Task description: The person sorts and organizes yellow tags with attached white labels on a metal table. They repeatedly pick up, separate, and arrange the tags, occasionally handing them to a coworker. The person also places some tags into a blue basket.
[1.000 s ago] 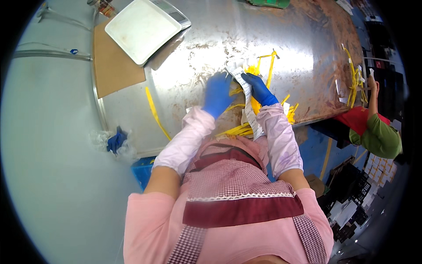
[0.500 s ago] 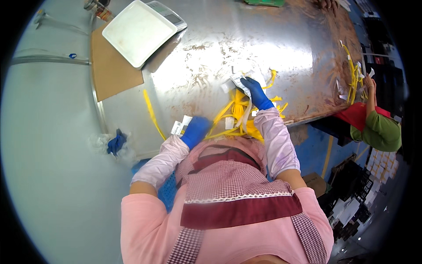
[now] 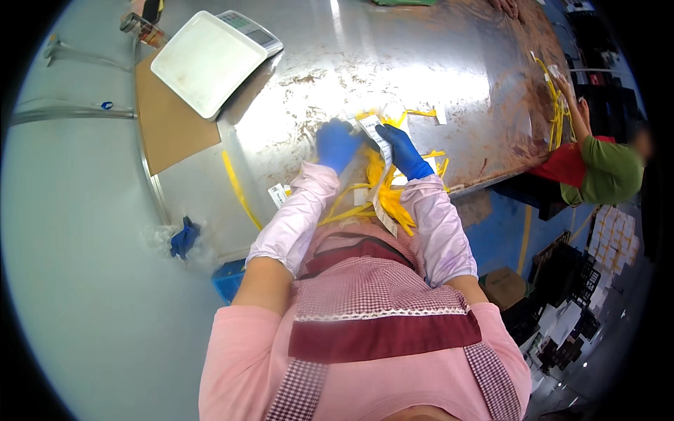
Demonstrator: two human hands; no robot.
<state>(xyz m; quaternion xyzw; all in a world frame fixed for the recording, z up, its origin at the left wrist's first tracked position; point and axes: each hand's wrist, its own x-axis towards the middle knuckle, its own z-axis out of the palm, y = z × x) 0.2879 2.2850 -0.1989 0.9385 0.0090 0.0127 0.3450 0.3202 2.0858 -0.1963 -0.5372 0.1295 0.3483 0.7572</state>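
Observation:
My right hand (image 3: 407, 153), in a blue glove, grips a strip of white printed labels (image 3: 382, 158) between thumb and fingers. The strip's tail hangs down over a bunch of yellow ties (image 3: 397, 210) at the table's near edge. Just left of the strip's upper end is my left hand (image 3: 335, 146), also blue-gloved; motion smears its fingers, and whether it touches anything is unclear. Another yellow tie with a white tag (image 3: 440, 115) lies beyond my right hand. A small white label (image 3: 278, 195) sits by my left sleeve, near a single long yellow tie (image 3: 239, 188).
A white-trayed scale (image 3: 210, 64) stands at the far left beside brown cardboard (image 3: 172, 119) on the metal table (image 3: 309, 77). A crumpled blue glove (image 3: 184, 237) lies off its left edge. At right, a co-worker in a green sleeve (image 3: 607, 168) handles yellow ties (image 3: 558, 112).
My left hand has moved up and right, from the near edge to beside the label strip. My right hand still grips the strip, whose tail now hangs longer over the yellow ties.

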